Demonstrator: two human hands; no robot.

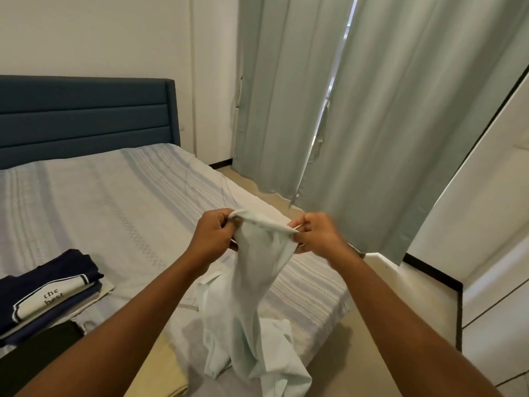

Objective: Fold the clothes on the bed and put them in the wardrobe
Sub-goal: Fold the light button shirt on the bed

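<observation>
Garment (257, 285) raised off bed (114, 202) to hang straight | edge pinched by left hand (214, 233), right hand (317, 233) | folding pending

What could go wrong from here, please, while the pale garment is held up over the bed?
1. The left hand and right hand pinch only a short stretch of the pale garment at its top edge, so it hangs twisted and may fold crooked.
2. Its lower part lies bunched near the corner of the bed and could slide onto the floor.
</observation>
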